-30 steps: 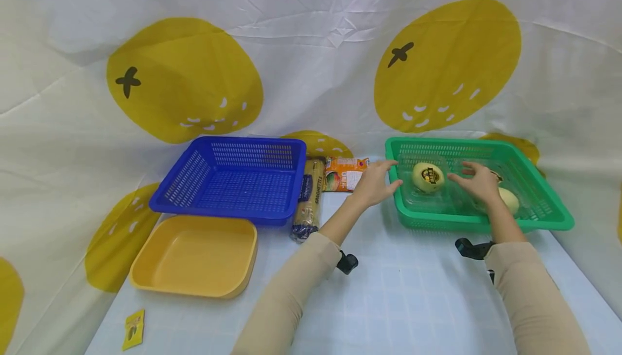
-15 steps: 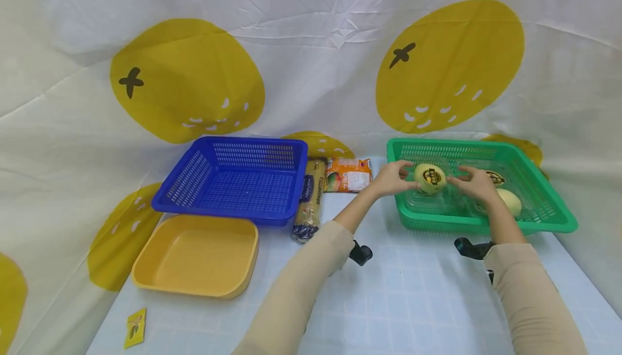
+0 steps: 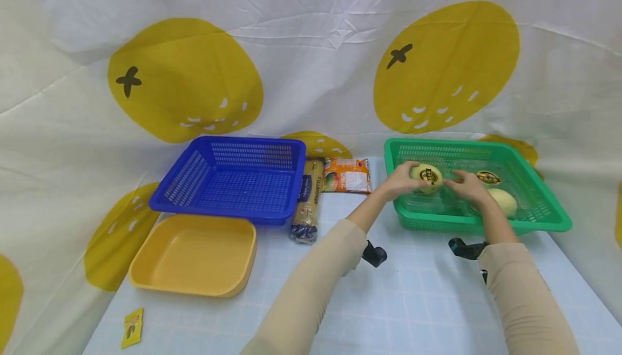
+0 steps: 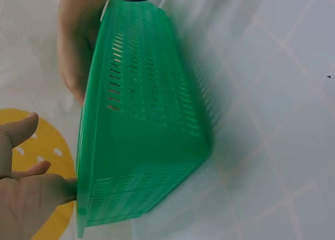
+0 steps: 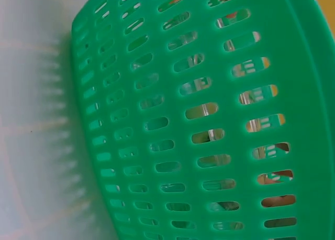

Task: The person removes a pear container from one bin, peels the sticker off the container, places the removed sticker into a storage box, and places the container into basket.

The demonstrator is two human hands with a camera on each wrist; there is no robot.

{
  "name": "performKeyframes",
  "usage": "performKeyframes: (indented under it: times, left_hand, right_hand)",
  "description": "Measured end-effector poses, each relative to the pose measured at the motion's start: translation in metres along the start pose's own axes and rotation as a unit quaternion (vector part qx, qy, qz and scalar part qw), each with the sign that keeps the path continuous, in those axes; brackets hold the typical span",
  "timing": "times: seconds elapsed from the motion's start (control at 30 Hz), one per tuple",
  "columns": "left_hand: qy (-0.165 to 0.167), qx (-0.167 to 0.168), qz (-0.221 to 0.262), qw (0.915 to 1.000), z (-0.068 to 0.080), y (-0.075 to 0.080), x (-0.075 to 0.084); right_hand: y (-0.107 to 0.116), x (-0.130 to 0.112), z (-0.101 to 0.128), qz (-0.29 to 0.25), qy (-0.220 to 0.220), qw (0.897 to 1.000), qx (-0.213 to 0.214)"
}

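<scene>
In the head view, a pale yellow round fruit (image 3: 427, 178) with a black label lies in a clear plastic box (image 3: 418, 200), inside the green basket (image 3: 437, 221). My left hand (image 3: 402, 181) reaches over the basket's left rim, its thumb in front of the fruit and its fingers at the left side. Close to the fruit's right side is my right hand (image 3: 468, 186); firm contact cannot be made out. The left wrist view shows my left hand (image 4: 31, 198) with spread fingers at the rim. Only the slotted basket wall (image 5: 172, 119) fills most of the right wrist view.
A second pale fruit (image 3: 502, 202) in clear packaging lies right of my right hand. Left of the basket are an orange packet (image 3: 347, 175), a spaghetti pack (image 3: 308, 201), a blue basket (image 3: 228, 188), a yellow tub (image 3: 194, 255) and a small yellow sachet (image 3: 132, 328).
My left hand has moved right, over the basket rim to the labelled fruit. My right hand has shifted slightly left. The fruit stays about where it was.
</scene>
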State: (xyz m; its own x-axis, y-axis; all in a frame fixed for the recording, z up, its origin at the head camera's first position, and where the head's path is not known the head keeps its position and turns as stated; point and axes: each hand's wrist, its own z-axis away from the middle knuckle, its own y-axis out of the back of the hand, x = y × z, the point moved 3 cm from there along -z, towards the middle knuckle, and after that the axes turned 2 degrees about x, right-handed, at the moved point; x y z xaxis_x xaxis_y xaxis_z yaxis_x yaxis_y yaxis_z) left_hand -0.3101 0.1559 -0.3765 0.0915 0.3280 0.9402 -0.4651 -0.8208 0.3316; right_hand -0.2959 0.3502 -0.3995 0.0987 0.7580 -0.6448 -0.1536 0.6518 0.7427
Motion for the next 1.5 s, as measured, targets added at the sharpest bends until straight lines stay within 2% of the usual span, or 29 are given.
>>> performKeyframes:
  times: [0.37,0.53,0.67,0.87,1.03,1.27,1.5]
  left_hand:
    - [0.007,0.072,-0.014,0.9972,-0.003,-0.023,-0.008]
    - [-0.005,0.074,-0.035,0.9966,-0.004,-0.026,-0.007]
    - [-0.013,0.079,-0.056,0.9952,-0.004,-0.027,-0.008]
    - [-0.048,0.123,-0.045,0.9902,-0.004,-0.027,-0.009]
    - [-0.069,0.155,-0.027,0.9851,-0.001,-0.028,-0.01]
    - [-0.094,0.179,-0.016,0.9792,0.005,-0.027,-0.009]
    - [-0.139,0.196,-0.017,0.9705,0.012,-0.027,-0.008]
  right_hand:
    - [-0.005,0.004,0.0,-0.051,-0.01,0.999,-0.012]
    - [-0.006,0.008,-0.001,-0.078,-0.004,0.997,0.0]
    - [-0.006,0.009,-0.001,-0.118,0.002,0.993,0.01]
    - [-0.004,0.008,0.003,-0.17,0.001,0.985,0.02]
    - [-0.001,0.005,0.007,-0.19,-0.011,0.981,0.034]
    - [0.004,0.007,0.009,-0.214,-0.025,0.973,0.085]
    - [0.006,0.008,0.018,-0.25,-0.041,0.96,0.118]
